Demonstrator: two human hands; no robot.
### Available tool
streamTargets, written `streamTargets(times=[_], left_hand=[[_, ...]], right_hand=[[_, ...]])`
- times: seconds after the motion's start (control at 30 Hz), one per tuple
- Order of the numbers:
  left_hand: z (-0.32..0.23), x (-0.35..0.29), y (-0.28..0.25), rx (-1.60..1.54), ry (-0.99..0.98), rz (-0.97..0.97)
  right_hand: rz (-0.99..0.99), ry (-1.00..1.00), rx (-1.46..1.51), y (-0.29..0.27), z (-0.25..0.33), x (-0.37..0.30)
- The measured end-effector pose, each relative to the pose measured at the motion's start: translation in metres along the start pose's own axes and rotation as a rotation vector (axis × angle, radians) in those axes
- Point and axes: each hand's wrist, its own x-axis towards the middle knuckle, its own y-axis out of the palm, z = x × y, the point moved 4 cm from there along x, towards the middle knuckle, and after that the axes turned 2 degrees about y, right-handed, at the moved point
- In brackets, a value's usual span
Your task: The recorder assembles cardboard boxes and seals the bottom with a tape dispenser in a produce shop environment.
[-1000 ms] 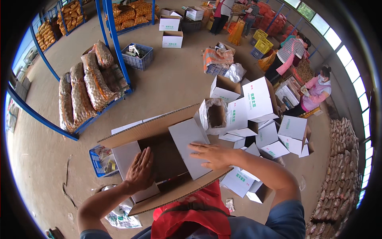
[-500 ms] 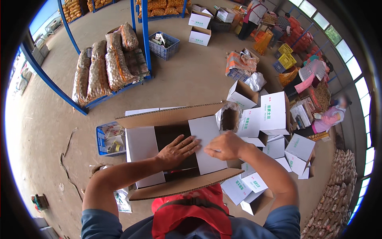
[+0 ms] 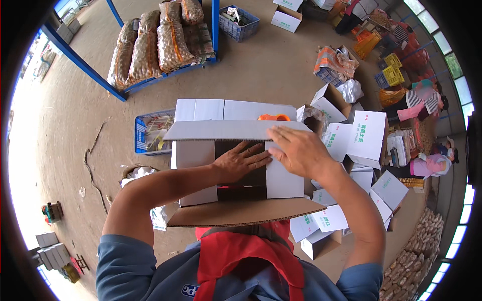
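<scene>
In front of me is a white cardboard box (image 3: 190, 189), its two end flaps folded in and a dark gap between them. The far long flap (image 3: 216, 130) leans inward over the opening. Its near long flap (image 3: 241, 213) sticks out toward me, brown side up. My left hand (image 3: 241, 161) spreads its fingers over the gap, fingertips at the edge of the right end flap (image 3: 285, 173). With fingers extended and thumb apart, my right hand (image 3: 301, 150) presses on the right end of the far flap. Behind that flap lies an orange tape dispenser (image 3: 274, 117), partly hidden.
A blue crate (image 3: 145, 133) stands left of the box. Several white cartons (image 3: 369, 135) crowd the floor at right. Filled mesh sacks (image 3: 173, 47) lie on a blue rack at far left. Co-workers (image 3: 427, 163) are along the right side.
The far long flap has tipped inward, now showing its white side. My right hand has moved from the right end flap onto it. My left hand stays spread over the gap. The view has shifted.
</scene>
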Motion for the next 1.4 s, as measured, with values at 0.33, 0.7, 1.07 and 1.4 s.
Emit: streamTargets(times=[0.33, 0.7, 1.07, 1.4], left_hand=[[-0.021, -0.042, -0.044, -0.724, -0.175, 0.364], [-0.026, -0.121, -0.141, -0.379, -0.045, 0.244], [0.050, -0.123, -0.060, -0.163, -0.559, -0.112], [0.060, -0.113, -0.056, -0.157, -0.626, -0.192]], right_hand=[[0.458, 0.096, 0.083, 0.034, 0.002, -0.022], [0.723, 0.220, 0.277, 0.007, -0.020, 0.015], [0.309, 0.021, 0.107, 0.054, 0.001, -0.024], [-0.443, 0.275, 0.375, 0.082, -0.042, -0.061]])
